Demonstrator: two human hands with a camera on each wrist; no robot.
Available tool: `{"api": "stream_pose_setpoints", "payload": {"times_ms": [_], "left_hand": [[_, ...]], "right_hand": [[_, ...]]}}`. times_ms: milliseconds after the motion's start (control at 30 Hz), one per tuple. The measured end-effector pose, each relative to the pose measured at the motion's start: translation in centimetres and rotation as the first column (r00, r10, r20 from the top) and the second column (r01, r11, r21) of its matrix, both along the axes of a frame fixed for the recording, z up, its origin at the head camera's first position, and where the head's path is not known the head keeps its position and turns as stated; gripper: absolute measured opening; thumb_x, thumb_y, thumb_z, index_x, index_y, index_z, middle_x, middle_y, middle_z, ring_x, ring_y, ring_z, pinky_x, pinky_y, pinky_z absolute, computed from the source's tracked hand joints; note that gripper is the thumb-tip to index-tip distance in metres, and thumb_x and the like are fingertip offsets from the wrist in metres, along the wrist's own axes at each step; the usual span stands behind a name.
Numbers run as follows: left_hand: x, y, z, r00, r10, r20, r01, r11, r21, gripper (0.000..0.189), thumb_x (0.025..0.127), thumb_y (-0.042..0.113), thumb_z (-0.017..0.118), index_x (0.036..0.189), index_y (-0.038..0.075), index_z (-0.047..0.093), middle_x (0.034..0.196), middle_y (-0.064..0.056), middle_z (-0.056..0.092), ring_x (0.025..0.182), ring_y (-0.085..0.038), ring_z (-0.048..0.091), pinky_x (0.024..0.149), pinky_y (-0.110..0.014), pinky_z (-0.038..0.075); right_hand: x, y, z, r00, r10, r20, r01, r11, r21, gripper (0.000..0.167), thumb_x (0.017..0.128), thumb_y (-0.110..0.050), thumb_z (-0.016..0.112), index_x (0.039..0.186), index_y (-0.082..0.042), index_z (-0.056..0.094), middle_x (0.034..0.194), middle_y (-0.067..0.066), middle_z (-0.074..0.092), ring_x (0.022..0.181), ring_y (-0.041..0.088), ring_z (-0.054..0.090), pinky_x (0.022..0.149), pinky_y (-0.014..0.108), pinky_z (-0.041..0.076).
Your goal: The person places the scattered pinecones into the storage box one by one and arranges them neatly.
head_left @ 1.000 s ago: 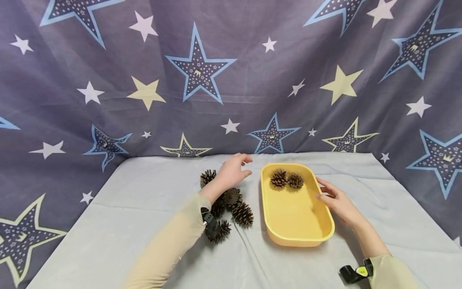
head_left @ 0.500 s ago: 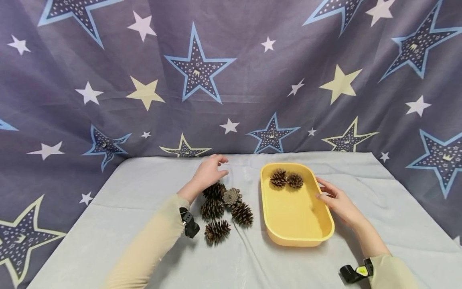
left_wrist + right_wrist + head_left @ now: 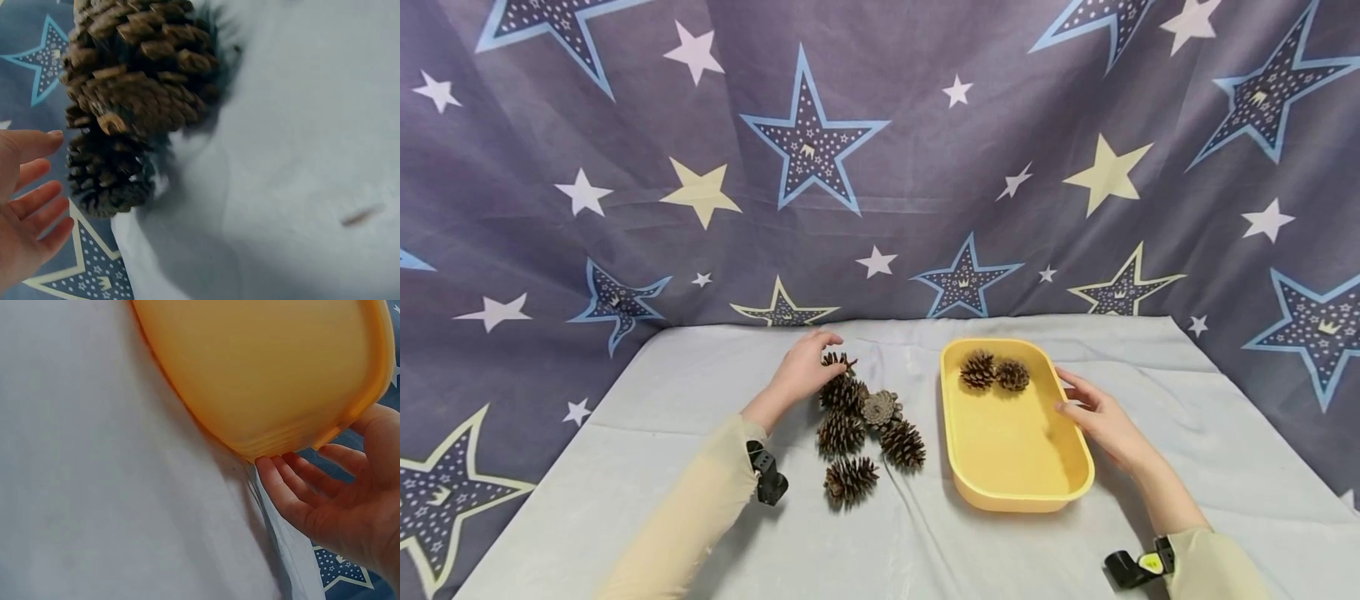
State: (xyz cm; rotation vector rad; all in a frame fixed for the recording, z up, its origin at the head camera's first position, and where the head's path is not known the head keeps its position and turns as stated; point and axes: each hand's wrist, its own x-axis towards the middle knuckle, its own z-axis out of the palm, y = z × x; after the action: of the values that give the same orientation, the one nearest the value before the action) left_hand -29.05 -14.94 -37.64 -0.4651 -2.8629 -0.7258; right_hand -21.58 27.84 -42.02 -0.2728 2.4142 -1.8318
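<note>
My left hand [image 3: 802,364] reaches to the farthest pine cone [image 3: 841,363] of a loose cluster, its fingers parted around the far left side. In the left wrist view the thumb and fingers [image 3: 49,209] stand just beside that dark cone [image 3: 109,169], with a gap showing, and a larger cone [image 3: 140,69] lies against it. My right hand [image 3: 1105,421] holds the right rim of a yellow plastic tub [image 3: 1022,498], thumb over the edge and fingertips against the outer wall [image 3: 275,434]. Two pine cones [image 3: 995,372] lie in the tub's far end.
Several more pine cones [image 3: 841,433] lie left of the tub, one of them paler [image 3: 880,408] and one apart at the front [image 3: 851,482]. A light grey cloth [image 3: 647,483] covers the table. Behind it hangs a star-printed curtain [image 3: 880,183].
My left hand has moved left, away from the tub, and then down to the farthest pine cone, uncovering the cluster. The right hand and the tub have stayed put.
</note>
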Motion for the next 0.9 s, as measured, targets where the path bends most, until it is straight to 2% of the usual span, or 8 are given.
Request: {"api": "stream_pose_setpoints", "payload": {"times_ms": [133, 300, 367, 400, 467, 600, 633, 900], "left_hand": [[0.1, -0.6, -0.4, 1.0, -0.01, -0.002, 0.01, 1.0, 0.01, 0.049, 0.079, 0.023, 0.067, 0.121, 0.0, 0.053, 0.121, -0.018, 0.055, 0.111, -0.034, 0.05, 0.097, -0.047, 0.038], [0.1, -1.1, -0.9, 1.0, -0.006, 0.031, 0.005, 1.0, 0.024, 0.054, 0.081, 0.025, 0.066, 0.123, -0.003, 0.05, 0.122, -0.022, 0.053, 0.112, -0.036, 0.049, 0.098, -0.048, 0.037], [-0.1, -1.2, -1.1, 0.999, -0.008, 0.038, 0.007, 0.999, 0.038, 0.055, 0.081, 0.026, 0.066, 0.124, -0.004, 0.049, 0.122, -0.022, 0.052, 0.112, -0.037, 0.049, 0.098, -0.048, 0.037], [-0.6, -1.6, -1.8, 1.0, -0.019, 0.014, 0.018, 0.999, 0.044, 0.056, 0.081, 0.03, 0.066, 0.123, -0.003, 0.05, 0.121, -0.022, 0.053, 0.11, -0.036, 0.05, 0.096, -0.047, 0.039], [-0.8, -1.7, -1.9, 1.0, -0.025, 0.008, 0.025, 0.998, 0.059, 0.058, 0.08, 0.034, 0.066, 0.122, -0.003, 0.051, 0.12, -0.022, 0.054, 0.109, -0.036, 0.051, 0.096, -0.047, 0.039], [-1.0, -1.6, -2.1, 0.999, -0.042, -0.006, 0.042, 0.996, 0.074, 0.058, 0.08, 0.036, 0.065, 0.121, -0.003, 0.052, 0.119, -0.022, 0.054, 0.11, -0.036, 0.05, 0.096, -0.047, 0.039], [-0.5, -1.3, -1.6, 0.999, -0.036, 0.017, 0.034, 0.996, 0.081, 0.057, 0.081, 0.033, 0.065, 0.122, -0.004, 0.051, 0.121, -0.022, 0.053, 0.112, -0.037, 0.049, 0.099, -0.048, 0.036], [-0.9, -0.5, -1.5, 0.998, -0.031, 0.062, 0.028, 0.998, 0.05, 0.058, 0.081, 0.033, 0.066, 0.126, 0.0, 0.05, 0.124, -0.019, 0.053, 0.116, -0.034, 0.048, 0.101, -0.044, 0.036]], "right_hand": [[0.1, 0.0, 0.1, 1.0, -0.004, 0.002, 0.004, 1.0, -0.009, 0.062, 0.09, -0.009, 0.052, 0.144, -0.003, 0.021, 0.127, 0.033, 0.039, 0.09, 0.009, 0.059, 0.072, 0.027, 0.053], [0.1, 0.0, 0.1, 1.0, -0.008, 0.004, 0.008, 1.0, -0.008, 0.062, 0.09, -0.009, 0.052, 0.144, -0.003, 0.021, 0.127, 0.033, 0.039, 0.09, 0.009, 0.059, 0.072, 0.027, 0.053], [0.0, 0.1, 0.0, 1.0, -0.007, 0.005, 0.007, 1.0, -0.006, 0.062, 0.09, -0.01, 0.052, 0.144, -0.003, 0.021, 0.127, 0.032, 0.039, 0.09, 0.009, 0.059, 0.072, 0.027, 0.053], [0.0, 0.1, 0.0, 1.0, -0.006, 0.006, 0.006, 1.0, -0.004, 0.062, 0.09, -0.01, 0.052, 0.144, -0.003, 0.021, 0.127, 0.032, 0.039, 0.09, 0.01, 0.059, 0.072, 0.027, 0.053], [-0.1, 0.1, -0.1, 1.0, -0.006, 0.009, 0.006, 1.0, 0.001, 0.062, 0.09, -0.01, 0.052, 0.144, -0.003, 0.022, 0.127, 0.032, 0.039, 0.09, 0.01, 0.059, 0.072, 0.027, 0.053], [-0.2, 0.1, -0.2, 1.0, -0.004, 0.006, 0.004, 1.0, 0.004, 0.061, 0.09, -0.01, 0.051, 0.143, -0.003, 0.022, 0.127, 0.032, 0.039, 0.091, 0.011, 0.06, 0.072, 0.028, 0.053], [-0.2, 0.1, -0.2, 1.0, -0.005, 0.006, 0.005, 1.0, 0.003, 0.061, 0.09, -0.01, 0.052, 0.143, -0.003, 0.022, 0.127, 0.032, 0.04, 0.091, 0.012, 0.06, 0.072, 0.028, 0.053], [-0.2, 0.0, -0.2, 1.0, -0.01, 0.016, 0.01, 1.0, 0.003, 0.061, 0.09, -0.01, 0.052, 0.143, -0.005, 0.023, 0.127, 0.031, 0.04, 0.092, 0.013, 0.06, 0.072, 0.028, 0.053]]}}
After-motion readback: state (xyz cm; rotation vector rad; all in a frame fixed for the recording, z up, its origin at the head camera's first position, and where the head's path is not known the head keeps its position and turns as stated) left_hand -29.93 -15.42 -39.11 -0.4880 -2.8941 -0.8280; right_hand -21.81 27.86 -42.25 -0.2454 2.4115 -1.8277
